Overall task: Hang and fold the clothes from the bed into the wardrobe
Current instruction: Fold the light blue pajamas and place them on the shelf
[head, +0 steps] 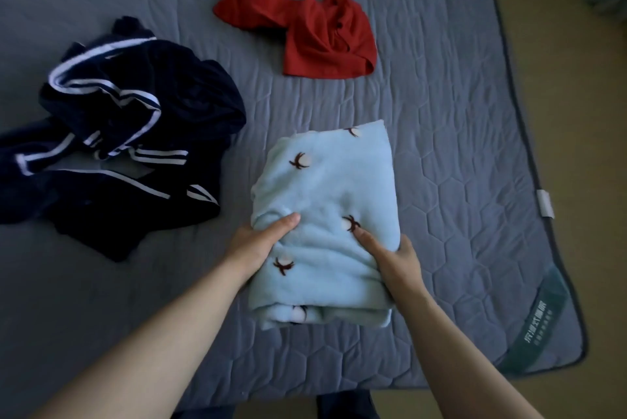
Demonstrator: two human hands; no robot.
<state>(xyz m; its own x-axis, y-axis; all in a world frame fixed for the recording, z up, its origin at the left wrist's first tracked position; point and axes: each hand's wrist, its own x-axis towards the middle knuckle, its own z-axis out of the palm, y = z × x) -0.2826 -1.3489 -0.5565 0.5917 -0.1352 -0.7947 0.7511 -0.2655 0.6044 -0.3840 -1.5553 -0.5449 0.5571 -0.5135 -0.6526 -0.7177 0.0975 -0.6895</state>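
Step in hand: folding is done on one item, and pick-up is about to start. The folded light-blue fleece garment (325,188), printed with cotton flowers, lies as a thick rectangle on the grey quilted mattress (458,113), near the front edge.

The left hand (259,244) grips its left side with the thumb on top and the fingers tucked under, out of sight. The right hand (397,261) grips the right side the same way, thumb pressing the top, fingers wrapped round the edge. So both hands hold the bundle, and it looks to be resting on the bed rather than lifted.

Still to do: the navy tracksuit with white stripes (135,133) is crumpled to the left, well apart. The red garment (322,35) is bunched further back. Neither is folded.

Next move, as a guess: lift the bundle level with both hands, so the layers don't slide open, and carry it to the wardrobe. The wardrobe is not in view, so I can't tell which way that is.
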